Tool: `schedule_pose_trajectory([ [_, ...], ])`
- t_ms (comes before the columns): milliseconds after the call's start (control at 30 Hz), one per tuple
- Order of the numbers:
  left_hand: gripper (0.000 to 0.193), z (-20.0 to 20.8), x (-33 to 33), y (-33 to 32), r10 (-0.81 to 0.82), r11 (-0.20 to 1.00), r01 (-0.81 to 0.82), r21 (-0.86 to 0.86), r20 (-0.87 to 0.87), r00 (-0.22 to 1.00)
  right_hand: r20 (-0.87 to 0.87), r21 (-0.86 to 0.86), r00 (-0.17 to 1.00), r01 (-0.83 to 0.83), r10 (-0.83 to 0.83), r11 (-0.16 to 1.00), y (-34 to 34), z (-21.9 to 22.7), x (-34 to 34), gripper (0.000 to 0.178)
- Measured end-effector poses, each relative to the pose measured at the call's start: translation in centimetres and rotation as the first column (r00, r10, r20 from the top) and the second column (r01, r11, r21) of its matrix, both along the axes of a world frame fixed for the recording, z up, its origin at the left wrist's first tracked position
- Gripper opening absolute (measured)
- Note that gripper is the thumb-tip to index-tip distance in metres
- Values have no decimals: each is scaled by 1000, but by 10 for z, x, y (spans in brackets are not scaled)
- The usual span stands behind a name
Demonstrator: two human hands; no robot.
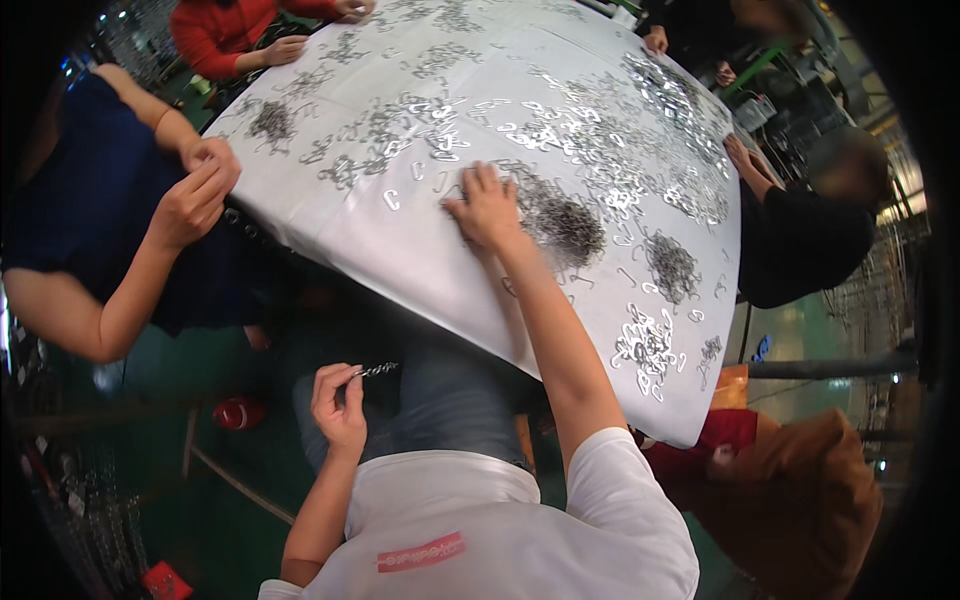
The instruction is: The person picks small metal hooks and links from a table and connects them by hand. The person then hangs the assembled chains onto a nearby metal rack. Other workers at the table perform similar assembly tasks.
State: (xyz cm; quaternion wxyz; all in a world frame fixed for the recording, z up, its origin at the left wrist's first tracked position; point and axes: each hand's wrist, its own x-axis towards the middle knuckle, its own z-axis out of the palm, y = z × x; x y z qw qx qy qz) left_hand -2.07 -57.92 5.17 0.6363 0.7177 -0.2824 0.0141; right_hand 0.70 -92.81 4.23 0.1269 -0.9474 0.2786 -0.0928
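Held low in front of my body, my left hand (340, 412) pinches one end of a short metal chain (380, 369) between thumb and fingers. The chain sticks out to the right over my lap. My right hand (488, 208) reaches over the white-covered table (400, 265), palm down with fingers spread and slightly blurred. It rests at the left edge of a dense dark pile of small bent metal hooks (570, 228). A few loose pale hooks (391, 200) lie left of my right hand. Whether any hook is under the palm is hidden.
Scattered hooks (400, 125) and further piles (672, 265) spread over the table. Shiny flat links (645, 350) lie near its right corner. Co-workers' hands (200, 190) are at the left, and others (750, 160) at the right edge. A brown cloth (810, 500) hangs at lower right.
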Motion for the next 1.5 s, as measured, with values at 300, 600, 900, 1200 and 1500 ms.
schedule_pose_trajectory([
  [300, 11, -2, 2, 0, -48, 998, 49, 25, -35, 998, -47, -10, 999, -2, 2, 1000, 18, 6, -28, 63],
  [600, 11, 4, 2, -4, 47, 999, -47, -17, -30, 998, 122, 19, 986, -116, 113, 993, 45, 8, -13, 41],
  [900, 13, -7, 3, 2, 28, 999, -28, 18, 19, 999, -228, -28, 968, 102, -105, 994, 0, -5, 94, 49],
  [1200, 11, -12, 8, 7, -33, 995, 32, 100, 8, 999, 201, 59, 971, 119, -128, 991, 24, -2, 44, 17],
  [1500, 12, 1, 3, -1, -38, 996, 36, 83, 21, 999, 424, 723, 875, -171, -235, 669, 62, 31, -51, 10],
])
